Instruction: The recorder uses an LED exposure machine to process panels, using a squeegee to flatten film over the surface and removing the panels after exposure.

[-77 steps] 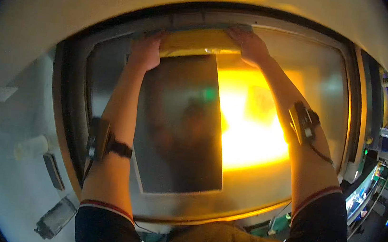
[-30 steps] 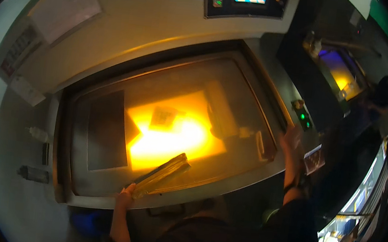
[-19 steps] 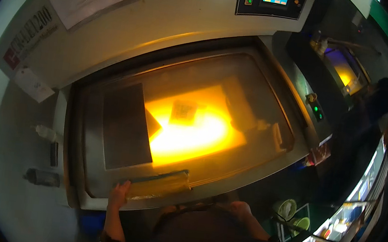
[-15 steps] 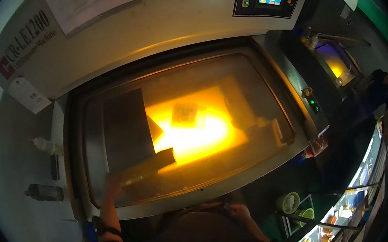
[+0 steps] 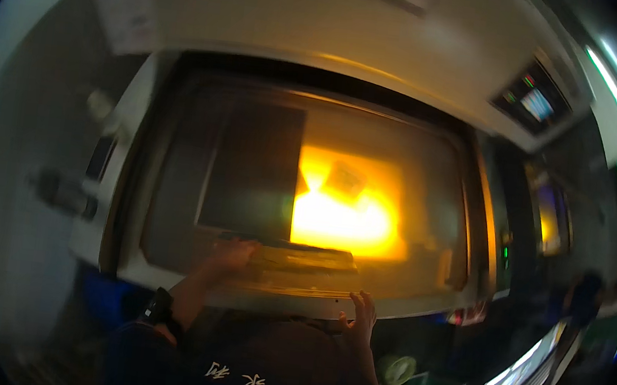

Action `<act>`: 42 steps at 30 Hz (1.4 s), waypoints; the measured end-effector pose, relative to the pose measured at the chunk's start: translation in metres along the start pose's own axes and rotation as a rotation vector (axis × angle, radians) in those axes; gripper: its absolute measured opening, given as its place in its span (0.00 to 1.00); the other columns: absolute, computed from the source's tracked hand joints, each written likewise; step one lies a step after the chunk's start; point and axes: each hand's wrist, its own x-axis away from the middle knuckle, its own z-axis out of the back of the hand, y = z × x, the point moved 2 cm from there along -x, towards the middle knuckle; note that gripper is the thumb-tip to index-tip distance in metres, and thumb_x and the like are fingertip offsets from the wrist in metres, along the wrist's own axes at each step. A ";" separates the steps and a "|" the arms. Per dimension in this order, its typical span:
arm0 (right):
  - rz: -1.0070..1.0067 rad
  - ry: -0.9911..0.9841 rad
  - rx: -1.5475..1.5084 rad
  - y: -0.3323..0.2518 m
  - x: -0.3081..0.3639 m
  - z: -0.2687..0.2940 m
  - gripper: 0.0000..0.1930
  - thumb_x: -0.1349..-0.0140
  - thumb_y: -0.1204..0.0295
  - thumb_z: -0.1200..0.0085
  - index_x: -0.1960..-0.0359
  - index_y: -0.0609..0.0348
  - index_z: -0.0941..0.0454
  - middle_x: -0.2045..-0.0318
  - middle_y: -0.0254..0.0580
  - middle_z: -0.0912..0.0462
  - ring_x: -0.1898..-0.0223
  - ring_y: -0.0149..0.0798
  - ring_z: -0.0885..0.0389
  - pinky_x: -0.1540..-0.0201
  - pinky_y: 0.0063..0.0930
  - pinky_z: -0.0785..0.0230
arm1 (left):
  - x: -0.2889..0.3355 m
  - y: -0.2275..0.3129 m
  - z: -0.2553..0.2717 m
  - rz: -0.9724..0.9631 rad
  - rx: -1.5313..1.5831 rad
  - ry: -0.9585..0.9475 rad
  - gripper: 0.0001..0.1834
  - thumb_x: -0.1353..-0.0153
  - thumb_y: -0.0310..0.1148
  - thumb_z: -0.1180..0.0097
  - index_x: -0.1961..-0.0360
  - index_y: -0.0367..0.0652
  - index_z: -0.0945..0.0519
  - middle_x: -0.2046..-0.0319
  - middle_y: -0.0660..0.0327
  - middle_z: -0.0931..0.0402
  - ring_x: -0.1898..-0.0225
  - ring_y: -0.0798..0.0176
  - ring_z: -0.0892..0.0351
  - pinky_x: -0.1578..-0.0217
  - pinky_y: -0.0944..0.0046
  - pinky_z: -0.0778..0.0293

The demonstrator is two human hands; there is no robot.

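Observation:
My left hand (image 5: 235,255) is closed over the left end of a long, flat, dark-topped bar (image 5: 308,258). Motion blurs it, and its exact kind cannot be made out. The bar lies crosswise near the front of the machine's glass-like bed (image 5: 421,274). Just behind it sits a large dark rectangular sheet (image 5: 254,167), left of a bright yellow glow. A small squarish piece (image 5: 346,180) shows over the glow. Nearer to me, my right hand (image 5: 360,316) is open at the bed's front edge, fingers apart and holding nothing.
A screen panel (image 5: 534,96) is set in the machine housing at the upper right. Blurred bottles (image 5: 65,194) stand on the left side. Green baskets (image 5: 401,370) sit low at the right. Another person (image 5: 584,298) is at the far right, near a second lit machine (image 5: 549,216).
My view has turned. My left hand has brought the bar from a slant over the sheet's lower corner to crosswise along the bed's front. My right hand has come up to the front edge, fingers spreading.

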 end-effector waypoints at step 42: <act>0.084 -0.514 0.354 0.362 -0.073 -0.063 0.31 0.39 0.78 0.56 0.33 0.33 0.36 0.30 0.28 0.40 0.29 0.40 0.44 0.41 0.56 0.37 | 0.115 0.241 -0.252 0.450 0.834 0.459 0.09 0.50 0.32 0.50 0.73 0.46 0.18 0.72 0.51 0.20 0.68 0.46 0.20 0.65 0.52 0.25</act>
